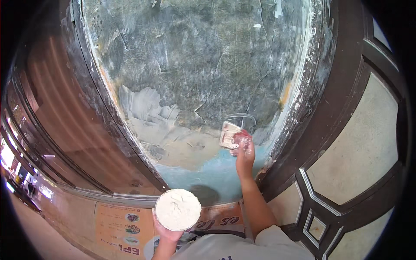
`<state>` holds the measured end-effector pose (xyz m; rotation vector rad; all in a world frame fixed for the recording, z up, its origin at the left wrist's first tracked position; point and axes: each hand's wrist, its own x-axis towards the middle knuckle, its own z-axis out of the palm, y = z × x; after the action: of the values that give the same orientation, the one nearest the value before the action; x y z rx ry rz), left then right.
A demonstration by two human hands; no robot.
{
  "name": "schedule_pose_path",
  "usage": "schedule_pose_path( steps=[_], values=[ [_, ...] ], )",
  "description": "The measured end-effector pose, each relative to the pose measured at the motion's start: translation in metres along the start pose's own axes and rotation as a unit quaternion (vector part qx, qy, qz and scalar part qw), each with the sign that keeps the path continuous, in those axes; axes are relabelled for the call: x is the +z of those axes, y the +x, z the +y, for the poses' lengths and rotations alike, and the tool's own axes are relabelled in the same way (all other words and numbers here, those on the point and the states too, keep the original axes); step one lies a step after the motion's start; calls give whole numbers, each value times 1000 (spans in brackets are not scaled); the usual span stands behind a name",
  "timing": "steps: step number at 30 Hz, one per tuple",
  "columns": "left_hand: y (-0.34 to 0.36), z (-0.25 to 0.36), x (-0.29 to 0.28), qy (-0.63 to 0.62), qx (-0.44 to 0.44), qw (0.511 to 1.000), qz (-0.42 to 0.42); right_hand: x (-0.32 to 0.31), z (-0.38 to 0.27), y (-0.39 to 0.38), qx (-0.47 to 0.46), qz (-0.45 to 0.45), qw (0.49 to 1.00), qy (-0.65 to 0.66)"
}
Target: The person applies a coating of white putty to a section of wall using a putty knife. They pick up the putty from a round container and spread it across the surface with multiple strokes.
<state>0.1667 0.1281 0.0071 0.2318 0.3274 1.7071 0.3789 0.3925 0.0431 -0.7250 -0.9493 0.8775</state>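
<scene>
My left hand (167, 233) is wrapped round a round tub of white putty (178, 209), holding it up from below and the side. The paste has a rough, peaked surface and fills the tub close to the rim. In my right hand (244, 149) is a flat, squarish putty spreader (229, 134), its face smeared with white and some reddish colour showing. The spreader is at the lower right of a dark, patchy wall panel (182, 56); whether it touches the wall I cannot tell. Thin pale curved streaks show just above it.
A pale grey putty patch (149, 104) covers the panel's lower left, above a light blue strip (190, 175). Dark framing borders both sides. A brown glossy panel (82, 117) stands left, a panelled dark door (355, 138) right. A printed orange sheet (117, 229) lies below.
</scene>
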Motion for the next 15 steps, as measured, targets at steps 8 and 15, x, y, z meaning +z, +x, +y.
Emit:
schedule_pose_path(
  steps=[8, 15],
  values=[
    [2, -13, 2, -27, -5, 1000, 4, -45, 24, 6, 5, -120, 975, -186],
    [6, -26, 7, -83, -36, 996, 6, -82, 39, 14, 39, -177, 958, -221]
  ],
)
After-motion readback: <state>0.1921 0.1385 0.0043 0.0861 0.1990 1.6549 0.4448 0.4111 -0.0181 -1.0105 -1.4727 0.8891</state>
